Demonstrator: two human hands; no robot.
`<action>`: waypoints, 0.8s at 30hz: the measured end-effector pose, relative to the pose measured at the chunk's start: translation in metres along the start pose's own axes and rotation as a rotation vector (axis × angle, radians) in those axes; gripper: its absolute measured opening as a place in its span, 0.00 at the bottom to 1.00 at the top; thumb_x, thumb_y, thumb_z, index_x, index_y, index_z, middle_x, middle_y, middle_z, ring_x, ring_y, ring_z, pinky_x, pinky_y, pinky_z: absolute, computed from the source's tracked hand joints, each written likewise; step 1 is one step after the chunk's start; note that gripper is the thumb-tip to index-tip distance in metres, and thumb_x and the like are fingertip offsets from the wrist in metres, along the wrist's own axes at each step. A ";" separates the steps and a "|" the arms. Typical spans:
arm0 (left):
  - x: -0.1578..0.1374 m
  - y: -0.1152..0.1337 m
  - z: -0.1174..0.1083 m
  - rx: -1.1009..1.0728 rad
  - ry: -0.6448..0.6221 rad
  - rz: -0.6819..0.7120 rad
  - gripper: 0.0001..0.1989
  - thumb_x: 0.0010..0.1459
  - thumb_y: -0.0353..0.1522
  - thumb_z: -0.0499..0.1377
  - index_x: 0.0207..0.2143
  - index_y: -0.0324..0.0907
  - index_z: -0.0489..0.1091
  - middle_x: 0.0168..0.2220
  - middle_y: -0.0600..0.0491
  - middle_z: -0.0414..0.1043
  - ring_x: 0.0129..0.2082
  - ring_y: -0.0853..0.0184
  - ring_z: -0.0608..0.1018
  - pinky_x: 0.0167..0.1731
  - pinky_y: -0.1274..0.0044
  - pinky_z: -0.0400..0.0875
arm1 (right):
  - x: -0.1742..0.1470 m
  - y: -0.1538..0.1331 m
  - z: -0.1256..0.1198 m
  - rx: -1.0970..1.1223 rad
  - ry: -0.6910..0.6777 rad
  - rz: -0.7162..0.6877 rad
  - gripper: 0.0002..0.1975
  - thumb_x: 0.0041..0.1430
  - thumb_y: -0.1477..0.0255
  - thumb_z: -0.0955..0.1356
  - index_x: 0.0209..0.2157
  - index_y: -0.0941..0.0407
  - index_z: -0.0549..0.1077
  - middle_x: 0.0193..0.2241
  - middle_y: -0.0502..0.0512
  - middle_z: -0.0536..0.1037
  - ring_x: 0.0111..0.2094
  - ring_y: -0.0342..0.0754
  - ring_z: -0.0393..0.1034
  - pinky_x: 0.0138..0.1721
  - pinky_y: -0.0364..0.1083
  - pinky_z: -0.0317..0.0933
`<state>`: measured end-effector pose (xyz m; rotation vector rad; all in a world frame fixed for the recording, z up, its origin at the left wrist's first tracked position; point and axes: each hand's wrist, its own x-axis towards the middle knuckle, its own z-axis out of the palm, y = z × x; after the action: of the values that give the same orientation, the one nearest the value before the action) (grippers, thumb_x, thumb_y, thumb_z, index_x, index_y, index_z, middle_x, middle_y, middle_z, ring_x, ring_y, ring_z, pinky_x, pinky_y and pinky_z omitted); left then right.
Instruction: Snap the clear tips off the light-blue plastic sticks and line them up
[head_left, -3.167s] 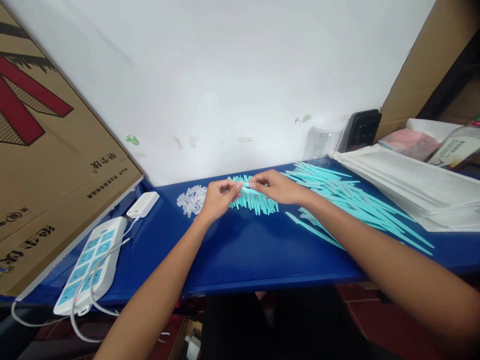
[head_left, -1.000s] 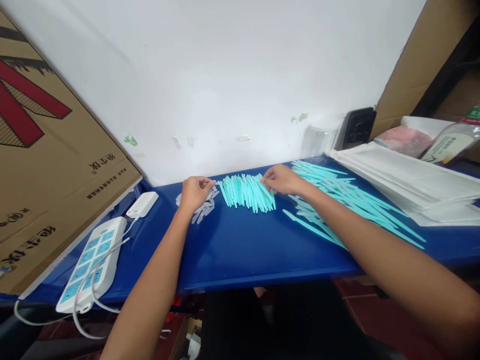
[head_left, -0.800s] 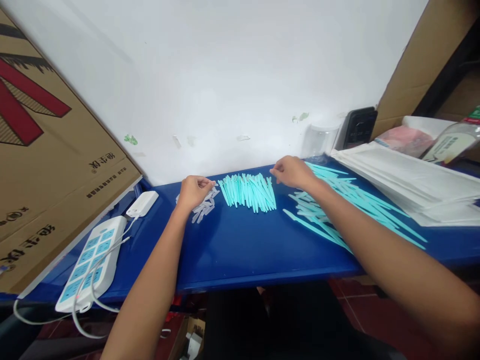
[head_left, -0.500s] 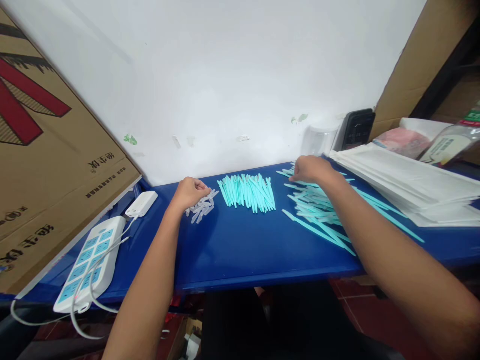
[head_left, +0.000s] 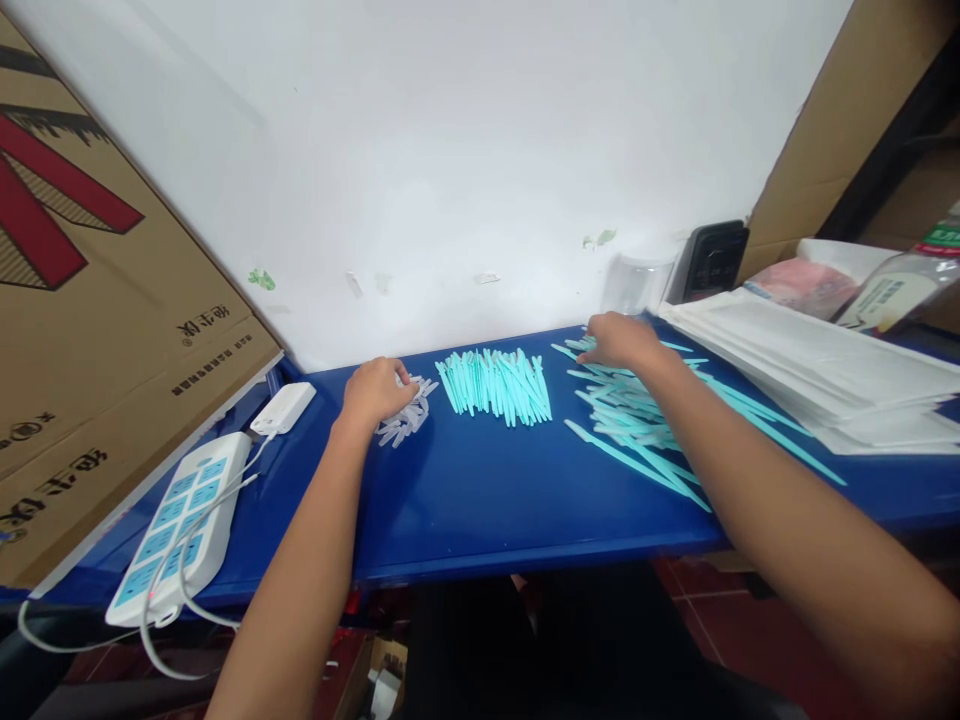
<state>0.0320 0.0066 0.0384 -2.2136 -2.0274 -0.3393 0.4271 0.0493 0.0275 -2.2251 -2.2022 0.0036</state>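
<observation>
My left hand (head_left: 379, 390) reaches over a small heap of short translucent plastic caps (head_left: 405, 422), its thumb and forefinger bent together at the heap's upper edge; whether a cap is between them cannot be made out. Far to the right, my right hand (head_left: 619, 340) has its fingers curled down onto the back of a loose, spread pile of slim turquoise eyebrow razors (head_left: 634, 415). Its fingertips are partly hidden, so what they pinch is unclear. Between both hands lies a neater row of turquoise eyebrow razors (head_left: 495, 385), side by side and untouched by either hand.
A white power strip (head_left: 217, 545) with cables and a small white box (head_left: 283, 408) lie on the left of the blue table (head_left: 465, 510). White envelopes (head_left: 817, 370) are stacked at right. A clear cup (head_left: 641, 283) and black device (head_left: 714, 258) stand near the wall.
My left hand has shifted slightly left and turned over the caps, uncovering more of the heap's right side. My right hand stays almost in place at the pile.
</observation>
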 end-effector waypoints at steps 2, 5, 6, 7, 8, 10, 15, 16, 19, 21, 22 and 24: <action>-0.001 0.002 0.000 0.009 0.074 0.005 0.12 0.57 0.42 0.61 0.33 0.44 0.77 0.39 0.43 0.79 0.38 0.52 0.78 0.34 0.69 0.67 | 0.002 0.001 0.003 0.001 -0.005 -0.009 0.22 0.60 0.59 0.74 0.49 0.60 0.80 0.49 0.69 0.80 0.46 0.60 0.76 0.40 0.50 0.66; -0.002 0.007 0.002 0.004 0.145 -0.001 0.12 0.61 0.41 0.59 0.33 0.44 0.77 0.38 0.43 0.78 0.39 0.53 0.78 0.35 0.69 0.68 | 0.006 0.002 0.007 0.022 -0.026 -0.009 0.14 0.62 0.64 0.72 0.44 0.59 0.82 0.46 0.68 0.82 0.44 0.58 0.77 0.39 0.49 0.65; -0.002 0.009 0.002 -0.001 0.159 -0.002 0.12 0.61 0.41 0.59 0.33 0.44 0.77 0.38 0.43 0.78 0.39 0.54 0.77 0.35 0.69 0.68 | 0.007 0.002 0.009 0.025 -0.023 -0.012 0.13 0.62 0.66 0.72 0.43 0.59 0.82 0.45 0.67 0.82 0.43 0.57 0.77 0.39 0.48 0.64; -0.003 0.010 0.002 -0.007 0.169 0.001 0.11 0.62 0.41 0.59 0.34 0.44 0.76 0.38 0.44 0.78 0.39 0.54 0.77 0.36 0.69 0.68 | 0.008 0.002 0.010 0.027 -0.022 -0.017 0.12 0.62 0.66 0.72 0.43 0.59 0.82 0.45 0.67 0.83 0.43 0.57 0.77 0.39 0.48 0.64; -0.003 0.012 0.002 -0.014 0.175 0.007 0.11 0.62 0.40 0.58 0.34 0.44 0.76 0.38 0.44 0.78 0.39 0.54 0.77 0.36 0.70 0.67 | 0.009 0.002 0.011 0.031 -0.025 -0.025 0.12 0.62 0.67 0.72 0.42 0.59 0.83 0.44 0.67 0.83 0.43 0.56 0.77 0.39 0.48 0.64; -0.004 0.015 0.002 -0.030 0.180 0.022 0.11 0.63 0.40 0.58 0.34 0.44 0.76 0.37 0.45 0.78 0.39 0.55 0.77 0.36 0.70 0.67 | 0.012 0.004 0.013 0.039 -0.040 -0.046 0.11 0.63 0.67 0.72 0.41 0.59 0.83 0.42 0.66 0.83 0.42 0.56 0.77 0.39 0.47 0.64; -0.005 0.018 0.004 -0.059 0.185 0.060 0.10 0.63 0.39 0.58 0.33 0.44 0.75 0.36 0.45 0.78 0.38 0.55 0.77 0.35 0.69 0.65 | 0.015 0.009 0.015 0.036 -0.071 -0.067 0.14 0.63 0.65 0.72 0.45 0.60 0.82 0.46 0.68 0.83 0.46 0.57 0.77 0.42 0.48 0.64; -0.005 0.018 0.004 -0.066 0.188 0.065 0.10 0.63 0.38 0.58 0.33 0.44 0.75 0.35 0.45 0.78 0.37 0.55 0.77 0.35 0.69 0.65 | 0.015 0.009 0.014 0.033 -0.079 -0.069 0.15 0.63 0.65 0.72 0.45 0.60 0.82 0.45 0.68 0.83 0.46 0.58 0.77 0.41 0.48 0.64; -0.005 0.018 0.006 -0.087 0.185 0.076 0.10 0.63 0.38 0.58 0.32 0.44 0.74 0.35 0.46 0.78 0.37 0.55 0.77 0.35 0.69 0.64 | 0.013 0.008 0.012 0.018 -0.116 -0.075 0.14 0.65 0.64 0.70 0.40 0.61 0.82 0.42 0.68 0.83 0.46 0.59 0.76 0.42 0.49 0.64; -0.004 0.019 0.007 -0.100 0.175 0.081 0.10 0.63 0.38 0.58 0.32 0.44 0.75 0.35 0.46 0.79 0.36 0.56 0.77 0.34 0.70 0.65 | 0.011 0.006 0.010 0.003 -0.137 -0.069 0.15 0.66 0.64 0.69 0.39 0.61 0.82 0.42 0.70 0.82 0.50 0.62 0.74 0.45 0.51 0.65; -0.004 0.019 0.007 -0.106 0.171 0.085 0.10 0.63 0.39 0.58 0.33 0.44 0.75 0.35 0.46 0.79 0.36 0.56 0.77 0.34 0.70 0.64 | 0.010 0.004 0.010 -0.004 -0.145 -0.064 0.15 0.67 0.64 0.68 0.40 0.61 0.82 0.43 0.71 0.82 0.53 0.64 0.72 0.47 0.52 0.64; -0.004 0.020 0.007 -0.117 0.169 0.090 0.10 0.63 0.38 0.58 0.33 0.44 0.75 0.35 0.47 0.79 0.36 0.57 0.77 0.33 0.71 0.64 | 0.009 0.002 0.010 -0.016 -0.153 -0.053 0.16 0.68 0.64 0.66 0.41 0.61 0.82 0.47 0.73 0.80 0.58 0.68 0.67 0.51 0.57 0.63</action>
<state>0.0519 0.0022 0.0314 -2.2474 -1.8596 -0.6277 0.4293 0.0580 0.0180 -2.2456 -2.3440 0.1618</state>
